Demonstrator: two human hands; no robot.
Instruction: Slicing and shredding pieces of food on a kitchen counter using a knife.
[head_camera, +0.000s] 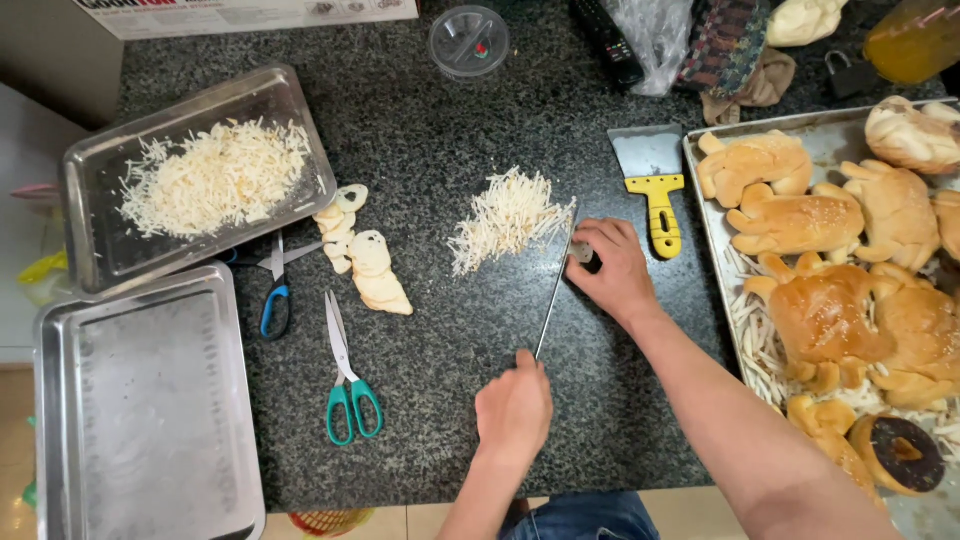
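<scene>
A long thin metal blade (552, 300) stands on edge on the dark granite counter (430, 130), just right of a pile of pale thin strips (508, 216). My left hand (514, 408) grips the blade's near end. My right hand (612, 268) grips its far end, next to the pile. A steel tray (90, 170) at the upper left holds more of the same strips (215, 178). A few pale dough pieces (365, 255) lie left of the pile.
An empty steel tray (145, 400) sits at the lower left. Blue-handled scissors (275, 290) and green-handled scissors (345, 375) lie nearby. A yellow-handled scraper (655, 180) lies by a baking tray (830, 145) of shaped breads (830, 310). A clear lidded cup (469, 40) stands behind.
</scene>
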